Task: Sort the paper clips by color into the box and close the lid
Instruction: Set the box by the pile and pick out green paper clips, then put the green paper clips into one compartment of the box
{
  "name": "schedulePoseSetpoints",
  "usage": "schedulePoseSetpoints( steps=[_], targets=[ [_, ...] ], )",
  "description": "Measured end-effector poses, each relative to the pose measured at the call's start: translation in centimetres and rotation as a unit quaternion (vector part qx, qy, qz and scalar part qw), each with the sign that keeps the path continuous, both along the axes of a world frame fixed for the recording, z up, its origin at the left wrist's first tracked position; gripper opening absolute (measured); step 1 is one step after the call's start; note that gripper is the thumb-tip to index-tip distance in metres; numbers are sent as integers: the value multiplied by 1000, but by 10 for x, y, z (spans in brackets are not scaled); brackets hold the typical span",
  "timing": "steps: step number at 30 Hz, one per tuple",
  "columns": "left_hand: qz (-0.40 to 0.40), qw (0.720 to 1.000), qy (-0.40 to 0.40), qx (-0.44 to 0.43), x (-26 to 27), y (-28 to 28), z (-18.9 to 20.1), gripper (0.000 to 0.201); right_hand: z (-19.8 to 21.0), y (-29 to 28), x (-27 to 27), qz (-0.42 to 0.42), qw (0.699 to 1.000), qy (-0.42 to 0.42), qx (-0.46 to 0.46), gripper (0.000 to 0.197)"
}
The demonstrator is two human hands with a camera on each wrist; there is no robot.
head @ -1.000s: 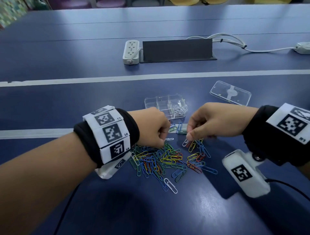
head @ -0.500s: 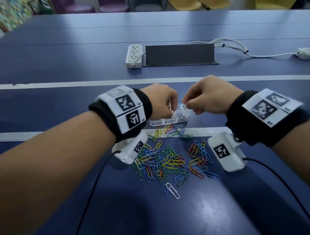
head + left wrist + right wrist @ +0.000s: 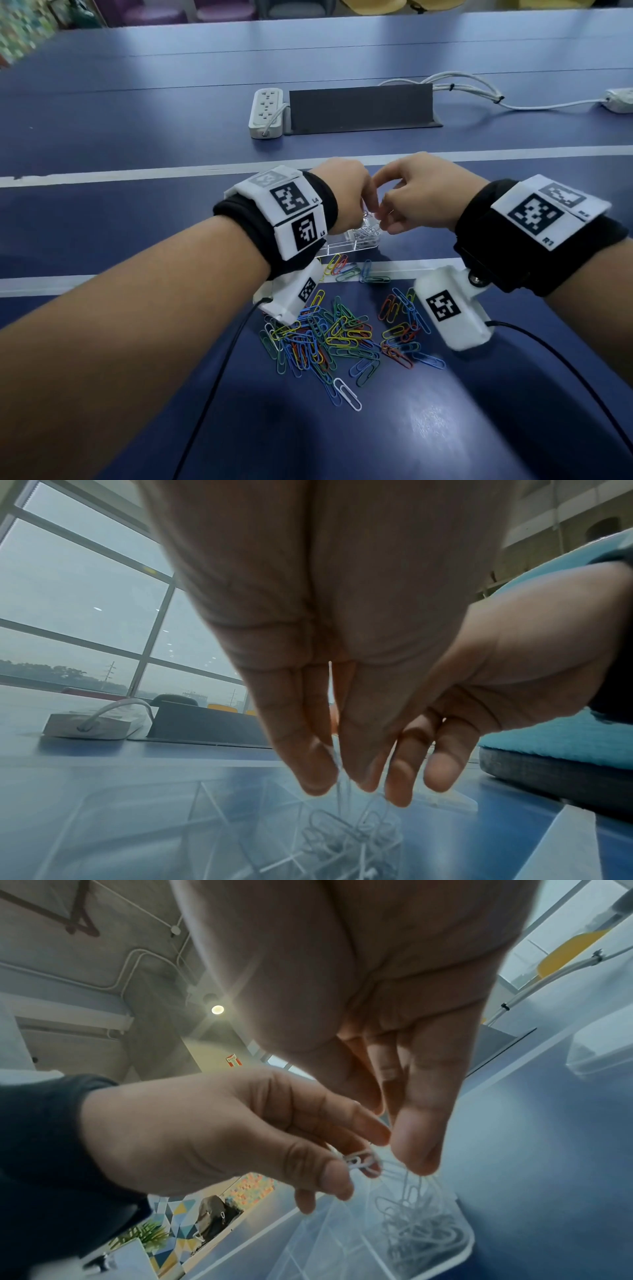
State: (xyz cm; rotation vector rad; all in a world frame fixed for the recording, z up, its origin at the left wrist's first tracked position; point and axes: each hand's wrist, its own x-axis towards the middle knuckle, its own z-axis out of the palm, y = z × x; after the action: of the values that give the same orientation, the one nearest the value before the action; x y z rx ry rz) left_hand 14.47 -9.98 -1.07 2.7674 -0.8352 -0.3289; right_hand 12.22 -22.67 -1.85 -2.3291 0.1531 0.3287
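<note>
A clear compartment box (image 3: 337,247) stands on the blue table just beyond a loose pile of coloured paper clips (image 3: 334,337). Its right near compartment holds white clips (image 3: 367,233). Both hands hover close together over that compartment. My left hand (image 3: 371,214) pinches white clips (image 3: 339,791) that dangle toward the box (image 3: 205,821). My right hand (image 3: 385,220) has its fingers curled, and a white clip (image 3: 410,1187) hangs at its thumb tip above the box (image 3: 342,1245). One white clip (image 3: 347,394) lies at the near edge of the pile.
A white power strip (image 3: 266,111) and a dark cable cover (image 3: 359,108) lie at the back, with white cables (image 3: 479,90) running right. The clear lid (image 3: 599,1047) lies to the right of the box and is hidden behind my right hand in the head view.
Both hands lifted from the clip pile and moved away from me to above the box, carrying white clips. They now sit closer together over the white-clip compartment.
</note>
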Motion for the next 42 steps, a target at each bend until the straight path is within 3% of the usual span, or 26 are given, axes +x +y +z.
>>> schedulePoseSetpoints(
  steps=[8,14,24,28,31,36,42],
  targets=[
    [2,1000,21,-21,-4,-2,2,37,-6,-7,-5,-15,994,18,110,28],
    [35,996,20,-81,0,9,-1,31,-9,-7,-5,-14,994,-7,109,26],
    [34,998,21,-47,-9,39,-7,20,-16,5,-4,20,992,0,124,30],
    [34,998,17,-46,-16,53,-7,14,-12,6,-10,77,993,-6,92,38],
    [40,998,24,-34,-22,70,-8,6,-5,3,-20,106,992,-43,60,32],
    [44,997,41,40,-30,90,-18,9,-8,9,-30,200,960,-83,-175,23],
    [13,996,71,58,-34,88,-24,6,-10,33,-38,251,947,-75,-185,18]
  ],
)
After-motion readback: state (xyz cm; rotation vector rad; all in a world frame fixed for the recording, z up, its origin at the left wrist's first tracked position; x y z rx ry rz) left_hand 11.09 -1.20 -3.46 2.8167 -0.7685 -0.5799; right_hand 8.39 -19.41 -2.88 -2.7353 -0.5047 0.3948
